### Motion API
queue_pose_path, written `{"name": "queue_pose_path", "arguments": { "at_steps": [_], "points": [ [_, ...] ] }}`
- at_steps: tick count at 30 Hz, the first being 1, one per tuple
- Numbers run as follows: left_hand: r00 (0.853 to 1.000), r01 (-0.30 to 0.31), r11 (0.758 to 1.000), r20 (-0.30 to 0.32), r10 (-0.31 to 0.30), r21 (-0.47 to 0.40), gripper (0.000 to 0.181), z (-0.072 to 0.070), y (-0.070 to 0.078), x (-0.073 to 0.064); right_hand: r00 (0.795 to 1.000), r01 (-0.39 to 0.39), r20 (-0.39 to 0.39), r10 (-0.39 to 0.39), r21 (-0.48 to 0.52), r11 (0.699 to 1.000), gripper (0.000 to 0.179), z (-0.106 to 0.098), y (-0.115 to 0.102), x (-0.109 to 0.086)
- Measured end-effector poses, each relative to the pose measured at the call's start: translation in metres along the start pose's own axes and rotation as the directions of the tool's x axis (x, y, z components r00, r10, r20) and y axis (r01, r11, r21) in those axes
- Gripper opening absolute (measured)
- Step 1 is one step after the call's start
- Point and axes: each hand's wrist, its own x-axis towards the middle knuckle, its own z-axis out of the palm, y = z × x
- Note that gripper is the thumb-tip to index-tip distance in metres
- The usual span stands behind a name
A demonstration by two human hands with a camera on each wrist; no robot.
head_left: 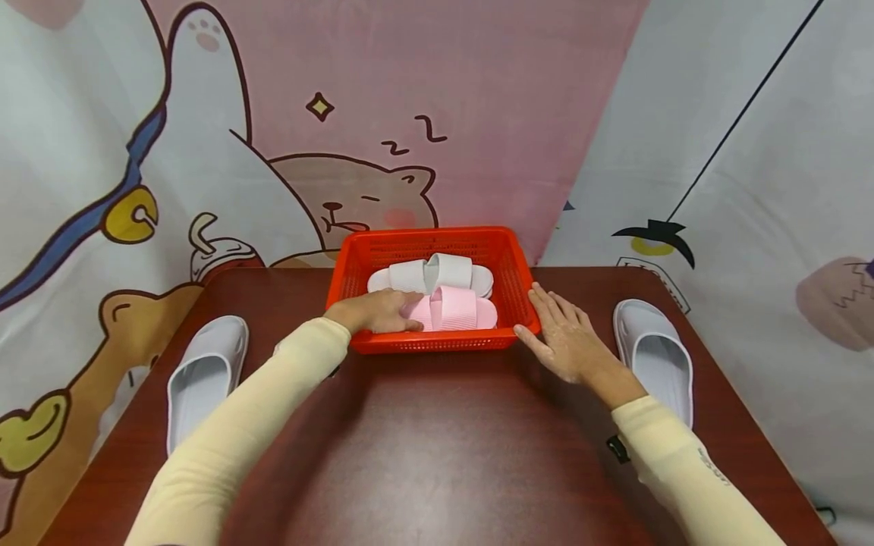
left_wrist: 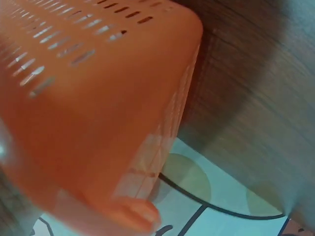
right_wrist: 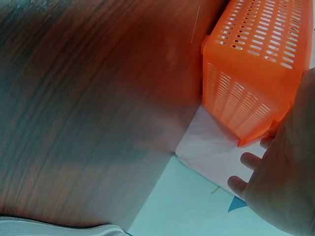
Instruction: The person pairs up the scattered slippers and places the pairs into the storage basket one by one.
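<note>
A red plastic basket (head_left: 437, 343) stands at the far edge of the table, with white slippers (head_left: 451, 271) at the back and pink slippers (head_left: 459, 309) in front of them. Over the basket's left rim reaches my left hand (head_left: 382, 309), its thumb and fingers spanning the left end of the pink slippers and gripping there. My right hand (head_left: 563, 337) rests against the basket's right side, its fingers extended along the rim. In the right wrist view, that hand (right_wrist: 285, 162) is beside the basket's corner. The left wrist view shows the basket's wall (left_wrist: 98, 108) but not the slippers.
On the brown table (head_left: 437, 455), a grey clog (head_left: 208, 379) lies at the left edge and another grey clog (head_left: 655, 364) at the right edge, beside my right forearm. A printed cartoon curtain (head_left: 478, 98) hangs behind and at both sides.
</note>
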Motion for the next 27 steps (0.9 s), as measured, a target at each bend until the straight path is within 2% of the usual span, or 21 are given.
{"name": "queue_pose_path", "arguments": {
  "at_steps": [2,8,11,14,17,19,21,24,27],
  "points": [
    [1.000,0.000,1.000,0.011,0.000,0.013,0.076,0.000,0.001,0.000,1.000,0.002,-0.001,-0.002,0.001,1.000,0.085,0.000,-0.001,0.000],
    [1.000,0.027,0.990,-0.008,-0.026,0.141,0.077,0.000,0.002,-0.004,1.000,0.008,-0.007,-0.008,0.004,1.000,0.084,-0.001,-0.004,0.001],
    [0.999,0.033,0.989,-0.035,-0.029,0.146,0.078,0.001,-0.001,-0.008,1.000,0.015,-0.021,-0.014,0.020,1.000,0.084,-0.002,-0.005,0.001],
    [0.996,0.011,0.991,-0.092,0.002,0.133,0.077,0.002,-0.006,-0.013,0.999,0.028,-0.043,-0.026,0.042,0.999,0.084,-0.001,-0.006,0.002],
    [0.983,-0.035,0.993,-0.173,0.054,0.111,0.071,0.003,-0.011,-0.017,0.996,0.045,-0.082,-0.041,0.057,0.997,0.083,-0.001,-0.005,0.003],
    [0.969,-0.053,0.992,-0.235,0.079,0.113,0.064,0.004,-0.011,-0.019,0.991,0.063,-0.122,-0.055,0.064,0.996,0.079,-0.002,-0.004,0.001],
    [0.957,-0.036,0.991,-0.283,0.072,0.132,0.059,0.005,-0.010,-0.021,0.985,0.080,-0.157,-0.067,0.073,0.994,0.075,-0.004,-0.003,0.000],
    [0.936,0.025,0.986,-0.349,0.035,0.166,0.056,0.006,-0.010,-0.025,0.975,0.106,-0.202,-0.089,0.078,0.991,0.069,-0.006,-0.003,-0.002],
    [0.918,0.054,0.986,-0.397,0.014,0.160,0.054,0.008,-0.011,-0.031,0.970,0.118,-0.221,-0.099,0.075,0.990,0.066,-0.006,-0.005,-0.004]
  ]
}}
